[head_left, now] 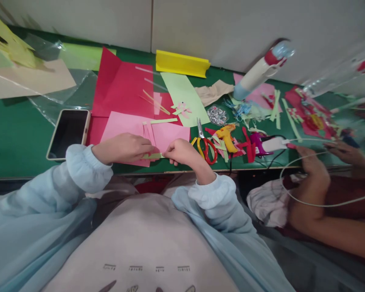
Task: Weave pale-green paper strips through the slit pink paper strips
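Observation:
My left hand (pixel 123 148) is closed over the near part of a pink paper sheet (pixel 174 133), its fingers pressed on a narrow light green paper strip (pixel 155 155). With thumb and forefinger, my right hand (pixel 180 152) pinches the other end of that strip near the table's front edge. Thin pink strips (pixel 149 132) and another light green strip (pixel 164 121) lie on the pink sheet. Scissors (pixel 204 142) with red and yellow handles rest just right of my right hand. Part of the held strip is hidden under my left fingers.
A phone (pixel 69 134) lies left. Behind are red card (pixel 121 89), a green sheet (pixel 182 93) and a folded yellow card (pixel 182 64). Rightward are a yellow glue gun (pixel 227 137), a bead dish (pixel 217 115), a bottle (pixel 260 71) and a co-worker's hands (pixel 314 160) near a white cable.

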A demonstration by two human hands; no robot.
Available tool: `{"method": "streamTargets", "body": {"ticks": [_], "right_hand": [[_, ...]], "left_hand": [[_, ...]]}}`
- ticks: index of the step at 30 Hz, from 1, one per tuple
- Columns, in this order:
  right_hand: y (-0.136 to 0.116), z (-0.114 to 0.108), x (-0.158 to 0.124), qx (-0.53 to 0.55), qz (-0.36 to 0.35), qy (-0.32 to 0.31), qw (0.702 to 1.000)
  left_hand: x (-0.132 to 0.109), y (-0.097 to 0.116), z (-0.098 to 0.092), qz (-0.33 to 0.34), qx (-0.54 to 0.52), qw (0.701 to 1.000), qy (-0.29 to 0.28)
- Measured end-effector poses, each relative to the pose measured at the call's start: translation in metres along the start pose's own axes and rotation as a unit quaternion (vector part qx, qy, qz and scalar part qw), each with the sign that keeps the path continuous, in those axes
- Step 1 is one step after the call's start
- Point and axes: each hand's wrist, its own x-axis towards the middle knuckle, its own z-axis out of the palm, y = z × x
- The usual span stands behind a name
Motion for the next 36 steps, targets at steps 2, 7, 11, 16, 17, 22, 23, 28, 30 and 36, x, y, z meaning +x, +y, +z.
{"method": "streamTargets", "body": {"ticks": [2, 7, 11, 16, 17, 22, 23, 28, 30, 36], "right_hand": [[-0.001, 0.0, 0.0, -0.002, 0.001, 0.001, 1.0], [-0.004, 0.0, -0.003, -0.008, 0.006, 0.004, 1.0], [-0.004, 0.001, -0.005, -0.013, 0.009, 0.014, 1.0], [-0.002, 0.003, -0.005, -0.018, 0.009, 0.019, 1.0], [-0.002, 0.003, -0.005, -0.019, 0.008, 0.019, 1.0], [-0.003, 0.003, -0.005, -0.023, 0.003, 0.017, 1.0], [-0.003, 0.003, -0.005, -0.022, 0.004, 0.016, 1.0], [-0.001, 0.005, -0.004, -0.008, 0.001, 0.016, 1.0], [0.0, 0.006, -0.003, -0.006, 0.001, 0.017, 1.0], [-0.002, 0.005, -0.004, -0.003, 0.01, 0.019, 1.0]], "left_hand": [[0.001, 0.001, -0.001, 0.0, 0.004, 1.0, -0.008], [0.005, 0.004, -0.005, -0.026, -0.005, 0.999, -0.019], [0.009, 0.006, -0.006, -0.045, -0.027, 0.999, -0.001], [0.014, 0.007, -0.006, -0.047, -0.031, 0.998, 0.002], [0.015, 0.008, -0.007, -0.045, -0.025, 0.999, 0.0], [0.014, 0.007, -0.004, -0.038, 0.006, 0.999, 0.019], [0.013, 0.007, -0.004, -0.035, 0.011, 0.999, 0.024], [0.013, 0.007, -0.001, -0.021, 0.034, 0.998, 0.041], [0.016, 0.008, 0.0, -0.025, 0.031, 0.998, 0.053], [0.029, 0.005, 0.006, -0.072, 0.038, 0.994, 0.071]]}}
